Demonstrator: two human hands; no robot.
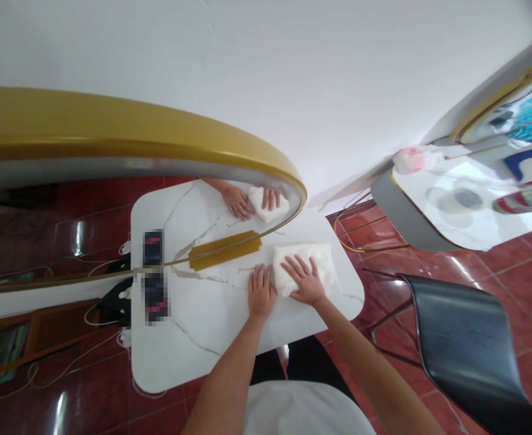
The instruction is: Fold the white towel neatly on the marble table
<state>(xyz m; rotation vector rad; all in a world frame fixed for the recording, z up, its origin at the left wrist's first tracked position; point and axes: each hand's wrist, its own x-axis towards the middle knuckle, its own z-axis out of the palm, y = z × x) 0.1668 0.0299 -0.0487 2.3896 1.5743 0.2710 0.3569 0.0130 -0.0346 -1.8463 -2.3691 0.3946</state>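
Note:
A white, soft, folded bundle (324,260) lies near the right end of the white marbled table (197,320); I cannot tell whether it is cloth or a wrapped pack. My right hand (303,280) rests on top of it, palm down with the fingers spread. Just left of the bundle, my left hand (261,292) lies flat on the tabletop, its fingers stretched out. Neither hand grasps anything. Both hands and the bundle appear again in the mirror.
A large gold-framed mirror (179,130) stands along the table's back. A dark pixelated item (156,297) lies at the left, near cables. To the right are a black chair (470,344) and a second table (429,205) holding a bottle (526,198) and a pinkish-white bundle (415,159).

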